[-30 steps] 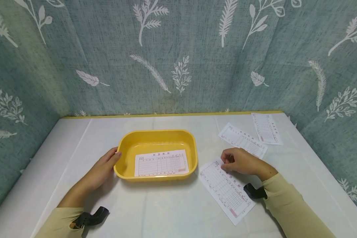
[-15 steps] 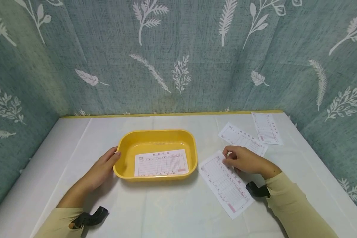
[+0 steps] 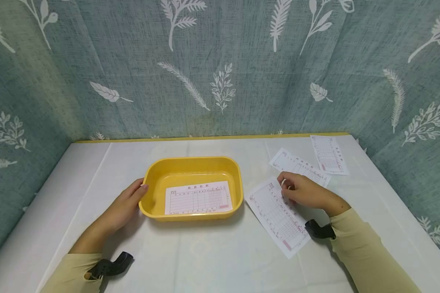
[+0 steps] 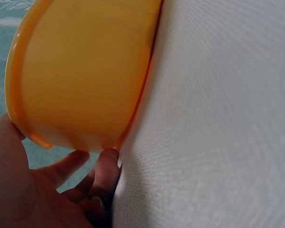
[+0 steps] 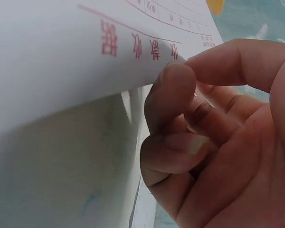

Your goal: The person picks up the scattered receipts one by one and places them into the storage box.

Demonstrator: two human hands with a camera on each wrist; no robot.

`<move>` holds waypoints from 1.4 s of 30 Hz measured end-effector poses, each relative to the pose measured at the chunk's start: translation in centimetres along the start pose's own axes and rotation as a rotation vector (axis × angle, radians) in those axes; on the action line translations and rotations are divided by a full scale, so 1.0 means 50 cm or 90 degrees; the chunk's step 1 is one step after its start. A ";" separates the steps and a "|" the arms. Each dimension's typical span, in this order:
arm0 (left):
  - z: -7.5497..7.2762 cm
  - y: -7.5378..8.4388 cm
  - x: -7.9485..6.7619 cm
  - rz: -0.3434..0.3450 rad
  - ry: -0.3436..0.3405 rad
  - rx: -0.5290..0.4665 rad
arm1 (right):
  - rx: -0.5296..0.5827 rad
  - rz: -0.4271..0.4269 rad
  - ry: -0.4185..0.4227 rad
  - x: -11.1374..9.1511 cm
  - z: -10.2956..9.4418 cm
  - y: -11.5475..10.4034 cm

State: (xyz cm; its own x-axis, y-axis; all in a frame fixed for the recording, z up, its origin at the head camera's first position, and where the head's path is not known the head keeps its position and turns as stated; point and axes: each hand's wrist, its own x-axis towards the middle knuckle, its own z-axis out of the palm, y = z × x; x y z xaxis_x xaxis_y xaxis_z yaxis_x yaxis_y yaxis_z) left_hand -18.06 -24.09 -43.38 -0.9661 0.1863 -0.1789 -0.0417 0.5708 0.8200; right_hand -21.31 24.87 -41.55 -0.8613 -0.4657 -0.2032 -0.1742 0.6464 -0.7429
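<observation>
A yellow plastic tray (image 3: 194,166) sits on the white tabletop in the head view, with one printed receipt slip (image 3: 198,198) lying inside. My left hand (image 3: 122,207) grips its left end, the thumb over the rim and the other fingers against the outer wall (image 4: 85,71). To the right of the tray, my right hand (image 3: 309,193) pinches the long edge of another receipt slip (image 3: 276,219) between thumb and index finger. Seen from the right wrist, that slip (image 5: 61,52) is lifted along the pinched edge, and its red printed heading shows beside the fingertips.
Two more receipt slips lie at the back right, one slanted (image 3: 295,162) behind my right hand and one (image 3: 329,154) near the table's far corner. Green leaf-patterned cloth (image 3: 220,61) encloses the table (image 3: 205,256) at the back and sides.
My right hand has moved slightly away from me and to the right. The pinched slip has shifted away with it, its near corner rising in the view. The left hand keeps its hold.
</observation>
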 end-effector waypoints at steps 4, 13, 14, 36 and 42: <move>-0.001 -0.001 0.000 -0.002 -0.004 0.001 | -0.005 -0.006 0.016 -0.001 -0.003 0.000; 0.002 -0.002 0.001 -0.002 0.000 0.001 | 0.003 -0.026 0.042 -0.004 -0.008 -0.004; 0.002 -0.003 0.001 -0.001 0.000 -0.001 | 0.007 -0.027 0.044 -0.005 -0.008 -0.006; 0.001 0.001 0.002 -0.007 0.003 0.003 | 0.030 -0.038 0.074 -0.015 -0.015 -0.033; 0.000 -0.001 0.003 -0.008 0.002 0.004 | 0.023 -0.047 0.083 -0.015 -0.016 -0.037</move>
State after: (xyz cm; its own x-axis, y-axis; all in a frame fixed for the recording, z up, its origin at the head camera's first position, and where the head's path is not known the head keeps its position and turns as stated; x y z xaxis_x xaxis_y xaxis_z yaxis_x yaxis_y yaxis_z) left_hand -18.18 -24.10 -43.44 -0.9664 0.1767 -0.1868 -0.0518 0.5778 0.8146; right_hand -20.71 24.52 -39.48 -0.9017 -0.4274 -0.0651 -0.2235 0.5897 -0.7761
